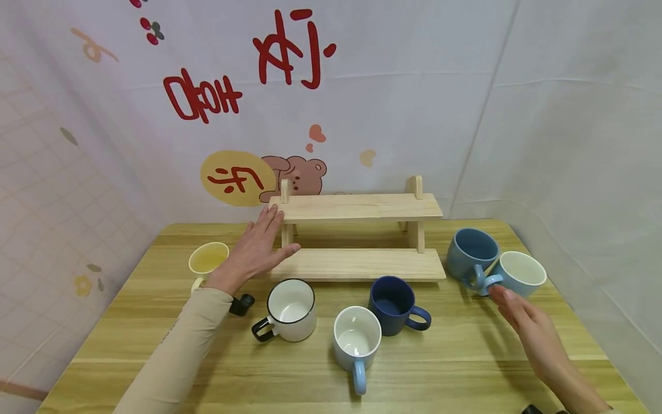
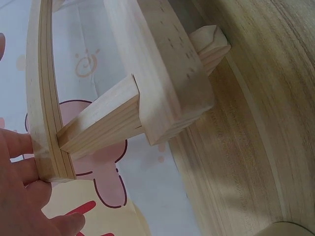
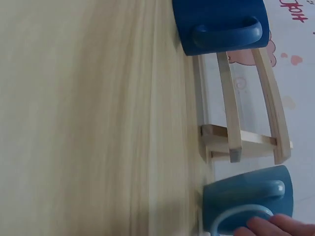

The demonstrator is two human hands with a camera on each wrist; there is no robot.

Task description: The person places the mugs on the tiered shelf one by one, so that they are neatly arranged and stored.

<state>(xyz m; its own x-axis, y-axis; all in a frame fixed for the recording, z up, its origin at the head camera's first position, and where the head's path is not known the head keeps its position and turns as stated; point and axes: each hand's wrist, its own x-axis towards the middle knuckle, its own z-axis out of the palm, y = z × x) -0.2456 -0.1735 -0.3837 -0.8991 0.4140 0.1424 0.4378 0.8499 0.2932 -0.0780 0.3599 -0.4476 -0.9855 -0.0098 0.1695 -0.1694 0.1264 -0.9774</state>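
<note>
My left hand [image 1: 256, 253] lies along the left end of a two-tier wooden rack [image 1: 357, 207], fingers stretched out and touching the upper shelf's end; the left wrist view shows those fingers [image 2: 24, 169] against the board. At the right, my right hand [image 1: 532, 328] reaches to a light blue mug with a white inside [image 1: 522, 276], fairly straight fingertips right at its handle [image 1: 491, 282]. A grey-blue mug [image 1: 472, 253] stands beside that mug, the two handles close together. In the right wrist view the fingertips [image 3: 266, 226] overlap the light blue handle.
In front of the rack stand a white mug with black rim [image 1: 292, 310], a white-lined mug with light blue handle [image 1: 357, 339] and a navy mug [image 1: 393, 305]. A yellow cup [image 1: 207, 259] is behind my left forearm. Printed cloth [image 1: 393, 115] hangs around the wooden table [image 1: 439, 374].
</note>
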